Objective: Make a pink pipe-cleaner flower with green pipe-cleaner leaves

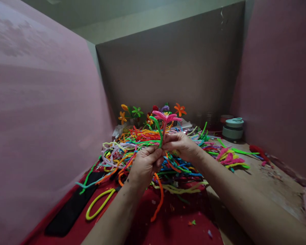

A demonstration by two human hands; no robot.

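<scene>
A pink pipe-cleaner flower [165, 117] with a yellow centre stands upright between my hands, above the heap of loose pipe cleaners. My left hand [149, 160] is closed around the lower stem, where a green pipe-cleaner leaf [158, 127] rises beside the pink stem. Fingers of my right hand [180, 144] pinch the stem just higher, below the bloom. The part of the stem inside my fingers is hidden.
Many coloured pipe cleaners [132, 144] spread over the red cloth [178, 217]. Finished flowers [180, 109] stand at the back. A lidded green container [233, 131] is at right, a black flat object [72, 207] and yellow-handled tool [98, 204] at left.
</scene>
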